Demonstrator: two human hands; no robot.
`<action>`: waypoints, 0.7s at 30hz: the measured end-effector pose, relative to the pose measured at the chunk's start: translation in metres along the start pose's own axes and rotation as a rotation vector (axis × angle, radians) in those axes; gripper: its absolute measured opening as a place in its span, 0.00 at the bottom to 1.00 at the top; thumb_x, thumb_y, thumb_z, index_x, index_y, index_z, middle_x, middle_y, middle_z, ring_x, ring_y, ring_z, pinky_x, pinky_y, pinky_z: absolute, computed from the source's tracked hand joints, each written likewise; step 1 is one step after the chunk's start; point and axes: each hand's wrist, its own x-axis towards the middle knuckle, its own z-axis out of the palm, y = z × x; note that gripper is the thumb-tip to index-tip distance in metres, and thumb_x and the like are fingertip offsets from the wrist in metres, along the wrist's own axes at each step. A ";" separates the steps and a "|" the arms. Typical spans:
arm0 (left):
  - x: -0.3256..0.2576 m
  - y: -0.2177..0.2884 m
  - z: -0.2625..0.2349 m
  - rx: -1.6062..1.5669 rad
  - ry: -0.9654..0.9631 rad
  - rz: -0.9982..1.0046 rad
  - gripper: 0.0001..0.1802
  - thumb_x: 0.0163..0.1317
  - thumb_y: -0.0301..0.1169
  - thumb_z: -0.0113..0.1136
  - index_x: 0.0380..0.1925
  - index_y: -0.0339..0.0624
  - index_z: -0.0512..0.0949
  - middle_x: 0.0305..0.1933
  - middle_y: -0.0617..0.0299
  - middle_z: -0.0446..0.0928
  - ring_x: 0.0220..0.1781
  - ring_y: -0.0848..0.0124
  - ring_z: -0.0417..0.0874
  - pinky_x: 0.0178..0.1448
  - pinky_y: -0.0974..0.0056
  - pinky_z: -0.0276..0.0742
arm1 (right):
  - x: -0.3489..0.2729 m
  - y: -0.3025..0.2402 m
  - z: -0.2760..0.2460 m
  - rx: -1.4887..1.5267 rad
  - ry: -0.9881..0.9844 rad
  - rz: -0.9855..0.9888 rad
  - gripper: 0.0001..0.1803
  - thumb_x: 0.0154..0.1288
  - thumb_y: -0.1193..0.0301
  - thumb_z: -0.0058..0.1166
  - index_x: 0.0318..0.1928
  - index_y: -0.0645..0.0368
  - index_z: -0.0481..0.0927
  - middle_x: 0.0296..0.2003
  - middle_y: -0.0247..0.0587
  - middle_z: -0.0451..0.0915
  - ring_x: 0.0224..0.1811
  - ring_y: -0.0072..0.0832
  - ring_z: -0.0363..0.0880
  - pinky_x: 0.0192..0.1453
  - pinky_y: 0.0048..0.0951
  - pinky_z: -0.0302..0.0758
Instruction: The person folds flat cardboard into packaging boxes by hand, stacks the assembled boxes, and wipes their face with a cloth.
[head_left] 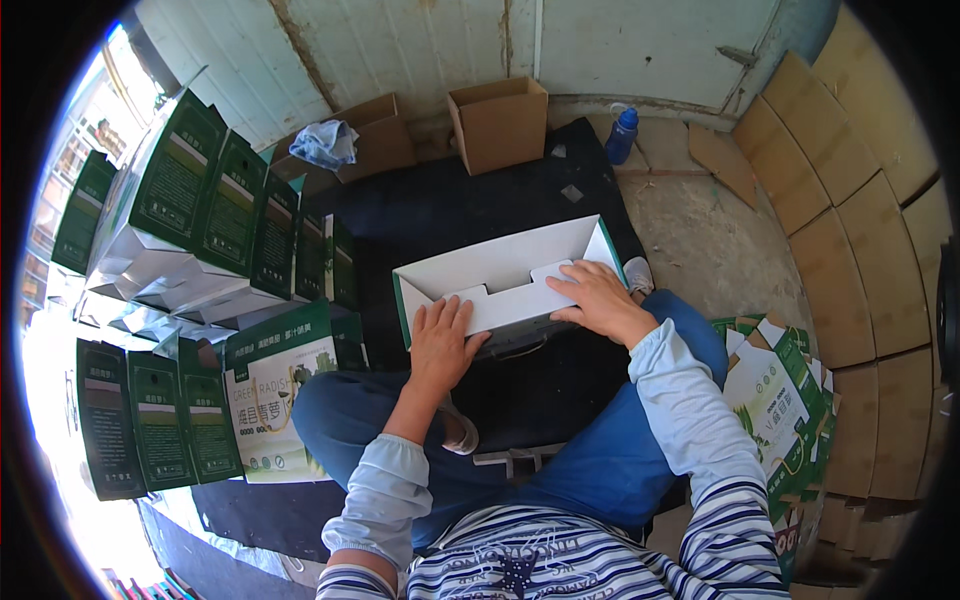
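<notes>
An open-topped carton [520, 305], white inside with green edges, stands between my knees. My left hand [445, 340] grips the left part of its near wall, fingers over the rim and thumb toward me. Farther right, my right hand [598, 300] holds the same wall, fingers laid over a white flap. A notched cutout shows in the flap between the hands. The carton's inside looks bare where it shows; the bottom is partly hidden by the near wall and flap.
Green and white printed cartons [235, 205] stand stacked at the left. Flattened printed cartons [775, 400] lie at the right, by a wall of brown boxes [880, 260]. At the back are an open brown box [500, 125], a cloth [325, 145] and a blue bottle [622, 137].
</notes>
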 end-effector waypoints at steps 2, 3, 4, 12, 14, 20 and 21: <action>-0.001 -0.002 0.001 -0.009 -0.029 0.006 0.28 0.56 0.46 0.55 0.52 0.41 0.70 0.57 0.52 0.68 0.60 0.56 0.65 0.64 0.50 0.55 | 0.001 0.004 0.003 -0.018 -0.001 -0.015 0.27 0.52 0.53 0.58 0.52 0.51 0.75 0.54 0.45 0.70 0.59 0.43 0.62 0.63 0.40 0.57; 0.000 -0.004 0.002 -0.009 0.000 0.020 0.27 0.55 0.46 0.56 0.50 0.40 0.71 0.56 0.51 0.68 0.59 0.55 0.66 0.63 0.50 0.56 | 0.002 0.005 0.006 -0.017 0.003 -0.014 0.27 0.52 0.53 0.58 0.52 0.51 0.75 0.54 0.45 0.70 0.59 0.43 0.62 0.63 0.40 0.57; 0.002 -0.005 0.002 -0.008 0.029 0.035 0.27 0.54 0.46 0.58 0.49 0.39 0.72 0.55 0.50 0.69 0.58 0.54 0.66 0.62 0.49 0.57 | 0.002 0.004 0.008 -0.014 0.032 -0.023 0.28 0.52 0.53 0.58 0.53 0.52 0.74 0.53 0.45 0.70 0.59 0.43 0.62 0.63 0.41 0.57; 0.003 -0.009 -0.024 -0.175 0.319 -0.153 0.25 0.58 0.41 0.55 0.51 0.34 0.68 0.51 0.43 0.68 0.56 0.50 0.67 0.60 0.52 0.60 | 0.001 0.019 -0.008 0.172 0.585 0.114 0.15 0.56 0.62 0.54 0.38 0.59 0.75 0.45 0.47 0.71 0.48 0.45 0.69 0.52 0.37 0.68; 0.006 -0.059 -0.020 -0.238 0.343 -0.298 0.26 0.60 0.43 0.52 0.50 0.32 0.67 0.49 0.39 0.68 0.54 0.46 0.68 0.58 0.54 0.63 | 0.009 0.048 0.003 0.168 0.640 0.355 0.16 0.60 0.60 0.48 0.38 0.61 0.77 0.44 0.49 0.74 0.47 0.45 0.70 0.52 0.41 0.66; 0.039 -0.119 -0.029 -1.051 -0.450 -1.129 0.49 0.51 0.73 0.34 0.54 0.41 0.68 0.55 0.46 0.69 0.56 0.51 0.70 0.56 0.49 0.65 | 0.025 0.087 0.002 1.177 0.106 1.019 0.39 0.65 0.40 0.24 0.51 0.60 0.74 0.48 0.44 0.77 0.51 0.37 0.73 0.56 0.31 0.65; 0.042 -0.122 -0.021 -1.215 -0.495 -1.243 0.47 0.52 0.72 0.33 0.54 0.42 0.68 0.55 0.47 0.69 0.56 0.52 0.70 0.57 0.49 0.64 | 0.026 0.088 0.005 1.170 0.113 1.011 0.39 0.65 0.40 0.24 0.51 0.60 0.74 0.48 0.44 0.77 0.51 0.37 0.73 0.56 0.31 0.65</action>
